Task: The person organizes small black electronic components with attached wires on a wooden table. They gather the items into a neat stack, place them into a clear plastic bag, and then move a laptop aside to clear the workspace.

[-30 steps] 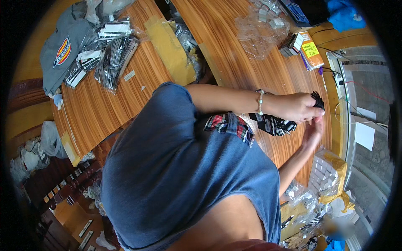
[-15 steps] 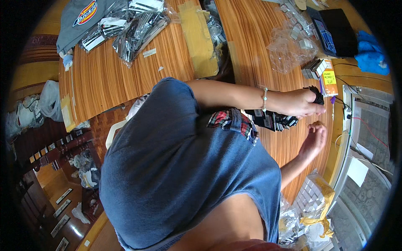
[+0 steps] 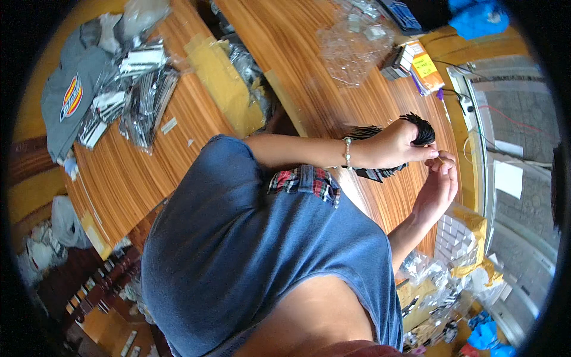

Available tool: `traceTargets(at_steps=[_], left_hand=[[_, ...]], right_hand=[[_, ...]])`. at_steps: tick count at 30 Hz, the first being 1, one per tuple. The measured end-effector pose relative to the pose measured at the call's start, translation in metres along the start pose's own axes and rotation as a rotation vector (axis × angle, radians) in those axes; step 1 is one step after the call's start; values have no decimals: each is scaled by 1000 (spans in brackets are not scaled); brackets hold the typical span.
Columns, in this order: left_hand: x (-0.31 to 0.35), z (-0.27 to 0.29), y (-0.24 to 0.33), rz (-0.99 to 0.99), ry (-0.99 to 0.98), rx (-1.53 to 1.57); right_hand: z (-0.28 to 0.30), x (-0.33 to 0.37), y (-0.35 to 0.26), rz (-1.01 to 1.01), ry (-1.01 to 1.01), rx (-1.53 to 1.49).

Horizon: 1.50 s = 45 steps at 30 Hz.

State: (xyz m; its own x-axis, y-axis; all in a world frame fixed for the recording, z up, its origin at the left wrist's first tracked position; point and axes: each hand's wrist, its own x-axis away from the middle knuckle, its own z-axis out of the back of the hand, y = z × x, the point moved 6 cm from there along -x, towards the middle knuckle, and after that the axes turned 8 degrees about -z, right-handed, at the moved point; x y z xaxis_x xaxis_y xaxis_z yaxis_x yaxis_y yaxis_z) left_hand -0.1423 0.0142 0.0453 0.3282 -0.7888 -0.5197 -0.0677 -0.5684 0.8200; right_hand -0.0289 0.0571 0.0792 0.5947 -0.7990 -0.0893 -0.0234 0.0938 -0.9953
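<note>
My left hand (image 3: 389, 143), with a beaded bracelet at its wrist, is closed around a bundle of thin black cords (image 3: 423, 131). Their looped ends stick out above the fist, and more strands trail behind the wrist. Black tags (image 3: 380, 173) show under the same hand, partly hidden by it; whether they hang from the cords I cannot tell. At the tip of the left thumb is my right hand (image 3: 437, 185), its fingers bent and pinched together. Anything between those fingertips is too small to make out.
Clear plastic packaging (image 3: 354, 50), a stack of small boxes (image 3: 397, 62) and an orange-and-white box (image 3: 425, 68) lie beyond my hands. Far left are bagged tags (image 3: 146, 107) and a grey printed cloth (image 3: 74, 89). A wrapped pack of white blocks (image 3: 458, 238) stands right of my right forearm.
My right hand has risen to meet the left thumb, its fingers now pinched. The left fist has turned, showing more of the cord loops. The whole view has shifted with my head.
</note>
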Motion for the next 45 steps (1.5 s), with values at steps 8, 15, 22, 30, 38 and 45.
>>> traceTargets(at_steps=[8, 15, 22, 30, 38, 45], left_hand=[[-1, -14, -18, -11, -171, -91], [-15, -27, -21, 310, -130, 271], [-36, -51, -8, 366, -349, 268], [-77, -59, 44, -43, -398, -420], [-74, -67, -4, 288, -185, 401], [-25, -61, -43, 455, 79, 570]], right_hand=[[30, 2, 16, -143, -144, -962], [45, 8, 15, -104, 39, -364], [53, 15, 6, 59, 204, 154], [56, 4, -20, 217, 402, 227], [53, 31, -28, 246, 531, 216], [48, 22, 7, 217, 318, 538]])
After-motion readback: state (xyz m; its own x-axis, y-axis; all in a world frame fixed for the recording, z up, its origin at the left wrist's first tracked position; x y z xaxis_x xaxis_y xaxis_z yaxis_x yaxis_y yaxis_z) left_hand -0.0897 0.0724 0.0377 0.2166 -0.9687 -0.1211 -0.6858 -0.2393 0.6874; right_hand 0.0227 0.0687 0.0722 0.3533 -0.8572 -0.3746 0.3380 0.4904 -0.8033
